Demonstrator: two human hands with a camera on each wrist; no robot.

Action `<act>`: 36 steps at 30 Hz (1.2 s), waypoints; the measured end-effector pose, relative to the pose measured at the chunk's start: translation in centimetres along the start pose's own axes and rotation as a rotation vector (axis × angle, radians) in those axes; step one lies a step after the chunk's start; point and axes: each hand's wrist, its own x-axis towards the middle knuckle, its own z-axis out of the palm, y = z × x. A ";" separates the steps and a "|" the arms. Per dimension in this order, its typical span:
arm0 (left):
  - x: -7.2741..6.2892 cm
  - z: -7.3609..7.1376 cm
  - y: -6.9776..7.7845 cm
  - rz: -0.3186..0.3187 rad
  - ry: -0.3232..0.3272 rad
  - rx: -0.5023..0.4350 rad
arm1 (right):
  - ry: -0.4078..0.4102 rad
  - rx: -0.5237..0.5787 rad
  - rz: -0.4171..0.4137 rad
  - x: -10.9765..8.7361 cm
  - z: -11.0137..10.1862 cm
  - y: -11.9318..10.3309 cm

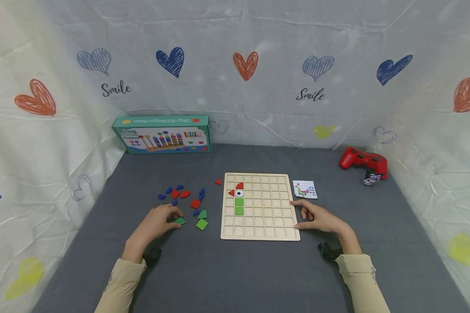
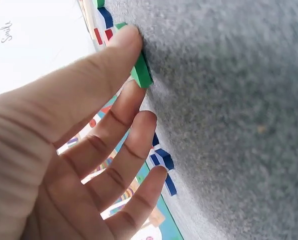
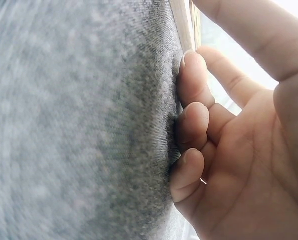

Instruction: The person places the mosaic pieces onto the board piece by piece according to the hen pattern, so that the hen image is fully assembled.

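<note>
The wooden board (image 1: 268, 221) in the middle of the tabletop (image 1: 235, 278) has a grid of shallow cells, and five pieces sit in its far-left part: one red quarter-round (image 1: 240, 185), one red triangle (image 1: 231, 193), one white eye piece (image 1: 236, 195) and two green squares (image 1: 239, 211). Loose to the board's left lie seven blue half-rounds (image 1: 197, 212), four red pieces (image 1: 195, 204), and two green ones (image 1: 201, 224) besides the green piece (image 1: 179, 221) held at the near left. The left hand (image 1: 156, 222) pinches that piece between thumb and index finger, its other fingers loosely bent. The right hand (image 1: 322, 218) is partly open, index finger and thumb spread along the board's right edge, remaining fingers bent, gripping nothing. One picture card (image 1: 304, 189) lies just beyond the board's right edge.
</note>
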 end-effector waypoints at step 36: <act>2.7 1.8 5.1 0.193 -0.007 0.045 | 0.002 0.025 0.012 0.0 0.1 -0.4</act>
